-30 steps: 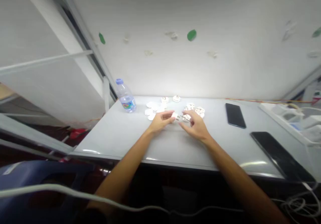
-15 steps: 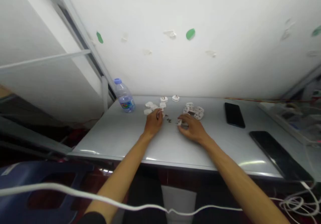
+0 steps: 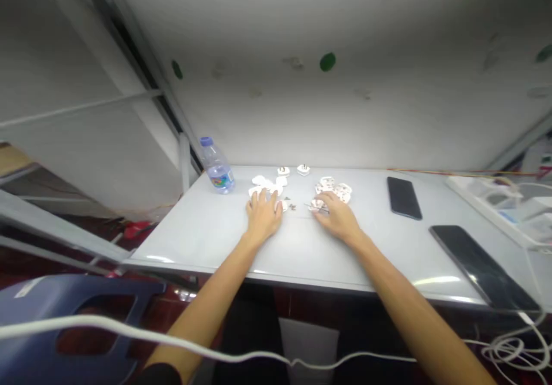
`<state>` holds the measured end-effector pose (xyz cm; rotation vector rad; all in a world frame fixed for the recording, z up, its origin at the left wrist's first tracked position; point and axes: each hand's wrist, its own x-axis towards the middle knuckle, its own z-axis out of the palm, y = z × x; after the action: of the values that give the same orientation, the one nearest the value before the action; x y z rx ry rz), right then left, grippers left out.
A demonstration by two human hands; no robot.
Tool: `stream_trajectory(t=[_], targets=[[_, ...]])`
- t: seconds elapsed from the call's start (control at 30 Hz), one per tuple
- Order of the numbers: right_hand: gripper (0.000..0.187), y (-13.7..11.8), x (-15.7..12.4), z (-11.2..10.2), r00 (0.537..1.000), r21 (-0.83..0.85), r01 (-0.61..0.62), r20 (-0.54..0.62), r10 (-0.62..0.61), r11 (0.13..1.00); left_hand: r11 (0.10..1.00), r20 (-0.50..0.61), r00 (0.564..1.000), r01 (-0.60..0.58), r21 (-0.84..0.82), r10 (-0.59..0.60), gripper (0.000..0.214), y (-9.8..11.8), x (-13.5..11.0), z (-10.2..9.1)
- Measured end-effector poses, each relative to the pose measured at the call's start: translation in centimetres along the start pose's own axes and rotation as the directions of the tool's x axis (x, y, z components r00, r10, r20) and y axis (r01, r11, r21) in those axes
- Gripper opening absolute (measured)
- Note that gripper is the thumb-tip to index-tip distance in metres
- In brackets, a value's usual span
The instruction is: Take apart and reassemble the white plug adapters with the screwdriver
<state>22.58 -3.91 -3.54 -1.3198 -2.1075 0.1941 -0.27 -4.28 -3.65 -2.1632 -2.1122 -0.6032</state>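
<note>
My left hand is open, fingers spread at the near edge of a cluster of smooth white plug pieces. One white piece lies by its fingertips. My right hand is closed on a thin metal rod-like tool, whose tip points left; its handle is hidden. Close to those fingers is a pile of white plug pieces with dark spots. Between the hands lie several tiny dark parts. Farther back, two white plugs, one on the left and one on the right, rest with pins up.
A water bottle stands at the table's back left. To the right lie a black phone and a larger dark device. Beyond them is a clear tray of items. A white cable crosses in front.
My left hand has gone from a closed grasp to spread fingers over the white pieces. The right hand has shifted slightly, and the thin tool's tip shows more clearly. The wall looks darker.
</note>
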Motion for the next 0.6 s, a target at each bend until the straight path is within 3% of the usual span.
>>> stream_trajectory(t=[0.1, 0.3, 0.47, 0.6], targets=[[0.032, -0.1, 0.0, 0.0, 1.000, 0.006, -0.015, -0.027, 0.015, 1.000, 1.000, 0.062, 0.998, 0.024, -0.013, -0.023, 0.051, -0.1, 0.2, 0.6], [0.039, 0.1, 0.3, 0.3, 0.986, 0.181, 0.089, -0.152, -0.062, 0.979, 0.998, 0.035, 0.998, 0.058, -0.001, -0.058, 0.053, 0.5, 1.6, 1.1], [0.039, 1.3, 0.8, 0.5, 0.966, 0.224, 0.152, -0.238, -0.097, 0.963, 1.000, -0.005, 1.000, 0.013, 0.019, -0.013, 0.052, 1.9, 5.5, 1.4], [0.034, 1.7, 0.9, 0.0, 0.963, 0.198, 0.121, -0.263, -0.067, 0.973, 1.000, 0.068, 0.998, 0.001, 0.002, -0.001, 0.055, 2.5, 8.9, 2.3]])
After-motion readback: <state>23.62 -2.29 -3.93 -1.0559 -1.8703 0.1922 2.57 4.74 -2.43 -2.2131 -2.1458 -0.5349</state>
